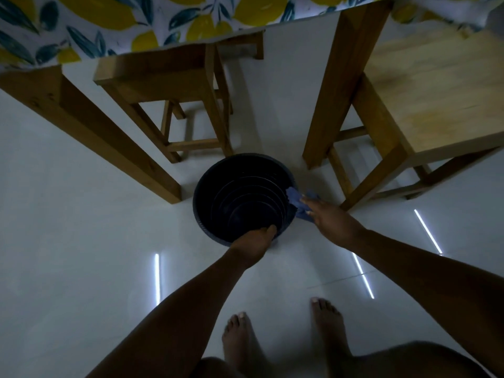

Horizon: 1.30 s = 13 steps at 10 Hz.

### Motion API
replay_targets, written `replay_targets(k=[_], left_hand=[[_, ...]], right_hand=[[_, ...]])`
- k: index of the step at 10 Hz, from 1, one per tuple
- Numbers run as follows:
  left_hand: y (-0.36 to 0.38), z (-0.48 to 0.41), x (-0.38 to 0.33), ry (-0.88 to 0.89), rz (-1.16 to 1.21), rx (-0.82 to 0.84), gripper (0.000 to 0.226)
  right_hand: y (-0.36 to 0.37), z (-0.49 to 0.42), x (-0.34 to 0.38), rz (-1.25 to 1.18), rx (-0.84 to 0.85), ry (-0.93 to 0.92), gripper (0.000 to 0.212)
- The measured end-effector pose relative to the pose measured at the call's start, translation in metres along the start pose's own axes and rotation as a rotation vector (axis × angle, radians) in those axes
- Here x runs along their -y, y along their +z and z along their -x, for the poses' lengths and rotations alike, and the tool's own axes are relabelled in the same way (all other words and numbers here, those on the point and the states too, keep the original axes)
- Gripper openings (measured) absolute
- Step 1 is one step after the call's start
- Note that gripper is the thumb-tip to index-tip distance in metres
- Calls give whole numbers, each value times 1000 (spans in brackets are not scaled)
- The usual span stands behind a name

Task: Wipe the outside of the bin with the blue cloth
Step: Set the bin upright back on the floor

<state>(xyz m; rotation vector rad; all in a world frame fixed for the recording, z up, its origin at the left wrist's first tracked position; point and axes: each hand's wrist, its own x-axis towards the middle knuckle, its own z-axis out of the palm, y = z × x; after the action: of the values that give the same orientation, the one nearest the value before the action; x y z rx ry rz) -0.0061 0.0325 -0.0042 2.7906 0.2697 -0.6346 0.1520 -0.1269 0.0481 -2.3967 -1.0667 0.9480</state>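
A dark round bin (215,186) stands upright on the white floor, seen from above, with ribbed inner walls and nothing visible inside. My left hand (256,240) grips its near rim, thumb inside. My right hand (328,218) presses the blue cloth (297,200) against the bin's right outer side, just at the rim. Part of the cloth drapes over the rim; the rest is hidden beneath my fingers.
A wooden stool (174,85) stands just behind the bin, a wooden chair (425,105) to its right and a thick table leg (95,132) to its left. A lemon-print tablecloth (109,20) hangs overhead. My bare feet (286,339) are on the glossy floor.
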Motion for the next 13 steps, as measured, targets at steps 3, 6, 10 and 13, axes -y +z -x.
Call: replay_targets(k=[3, 6, 10, 13], left_hand=[[-18, 0, -16, -8, 134, 169, 55], [-125, -25, -73, 61, 174, -189, 41], [-205, -34, -130, 144, 219, -261, 33], [-196, -62, -110, 171, 195, -248, 74]], right_hand=[[1, 17, -8, -163, -87, 71, 51], [-56, 44, -13, -273, -363, 34, 51], [-151, 80, -34, -227, -928, -42, 49], [-154, 30, -51, 311, -700, 264, 70]])
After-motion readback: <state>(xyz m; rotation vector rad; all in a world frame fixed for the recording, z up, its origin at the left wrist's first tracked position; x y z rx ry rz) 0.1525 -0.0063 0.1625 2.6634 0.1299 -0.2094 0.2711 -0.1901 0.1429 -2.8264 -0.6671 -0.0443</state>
